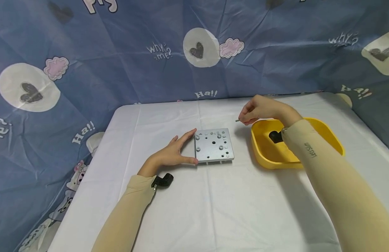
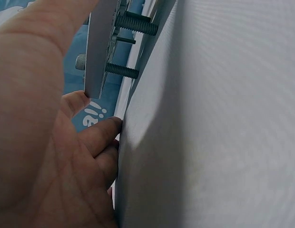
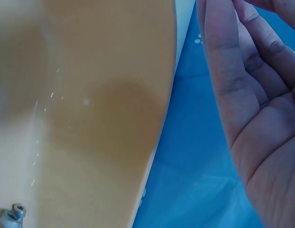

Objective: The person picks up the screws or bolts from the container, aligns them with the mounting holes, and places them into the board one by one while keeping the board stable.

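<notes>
A square silver metal plate [image 1: 207, 141] with drilled holes lies on the table. Several socket-head screws [image 1: 221, 147] sit in it, and threaded shanks [image 2: 122, 71] stick out beneath in the left wrist view. My left hand [image 1: 169, 154] grips the plate's left side, thumb at the near corner and index finger at the far one. Up over the left rim of a yellow bin [image 1: 267, 164], my right hand [image 1: 259, 109] pinches a small thin metal piece [image 1: 237, 120], whose tip points left toward the plate. The fingers hide the rest of it.
In the right wrist view a small metal screw [image 3: 18, 209] lies inside the bin. White cloth [image 1: 178, 217] covers the table, and a blue printed curtain [image 1: 134, 70] hangs behind its back and left edges.
</notes>
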`<state>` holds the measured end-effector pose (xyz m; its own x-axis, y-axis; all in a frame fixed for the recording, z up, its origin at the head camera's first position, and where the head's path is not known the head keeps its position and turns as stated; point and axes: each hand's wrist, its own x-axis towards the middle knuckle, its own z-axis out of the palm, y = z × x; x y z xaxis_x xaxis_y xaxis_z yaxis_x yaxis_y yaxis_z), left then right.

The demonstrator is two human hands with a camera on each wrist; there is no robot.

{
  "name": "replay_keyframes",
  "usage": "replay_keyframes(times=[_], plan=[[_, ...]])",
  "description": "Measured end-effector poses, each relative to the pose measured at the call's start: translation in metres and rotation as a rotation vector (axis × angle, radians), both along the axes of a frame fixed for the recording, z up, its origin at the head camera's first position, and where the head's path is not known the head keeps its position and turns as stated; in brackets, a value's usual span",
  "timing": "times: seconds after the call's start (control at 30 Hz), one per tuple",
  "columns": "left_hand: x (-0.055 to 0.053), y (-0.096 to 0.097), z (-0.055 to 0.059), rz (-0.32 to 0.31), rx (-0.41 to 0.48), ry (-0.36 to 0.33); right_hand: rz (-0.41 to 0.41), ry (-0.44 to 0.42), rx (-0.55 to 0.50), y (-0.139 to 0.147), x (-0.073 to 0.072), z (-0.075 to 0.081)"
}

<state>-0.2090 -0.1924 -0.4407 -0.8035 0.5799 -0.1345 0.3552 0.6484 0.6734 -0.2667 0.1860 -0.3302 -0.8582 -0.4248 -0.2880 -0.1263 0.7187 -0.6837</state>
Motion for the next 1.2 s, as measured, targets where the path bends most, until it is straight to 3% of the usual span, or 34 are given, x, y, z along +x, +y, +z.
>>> replay_keyframes(times=[0.63,1.2], plan=[[0.002,-0.001,0.000,-0.009,-0.004,0.014,0.061,-0.031,-0.041,-0.038,-0.003,0.004],[0.001,0.001,0.002,-0.019,-0.001,0.017,0.122,-0.025,-0.053,-0.068,-0.005,-0.006]])
